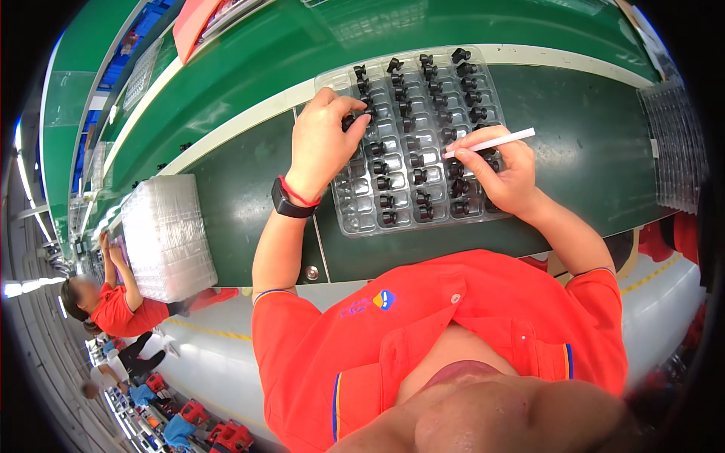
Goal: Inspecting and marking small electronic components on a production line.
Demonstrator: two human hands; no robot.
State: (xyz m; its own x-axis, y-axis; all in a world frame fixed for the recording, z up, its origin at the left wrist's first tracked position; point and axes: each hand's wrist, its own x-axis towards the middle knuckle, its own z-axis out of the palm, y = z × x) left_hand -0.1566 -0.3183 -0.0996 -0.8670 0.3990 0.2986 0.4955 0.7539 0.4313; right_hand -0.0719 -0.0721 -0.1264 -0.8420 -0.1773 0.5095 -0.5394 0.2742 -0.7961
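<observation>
A clear plastic tray [355, 223] lies on the dark green bench in front of me, with rows of small black cylindrical parts [419, 176] in its pockets. My left hand [321, 140], wearing a dark wrist device and a red cord, is over the tray's left side. Its thumb and forefinger close on a small black part [348, 122], partly hidden by the fingers. Pinched in my right hand [510, 170] is a slim white stick [498, 141]. Its lower tip points at the black parts in the tray's right half.
Left of me stands a tall stack of clear trays [170, 238]; another stack of clear trays [672, 147] is at the far right. A raised green ledge [257, 64] runs behind the bench. A person in red [128, 306] works at the left.
</observation>
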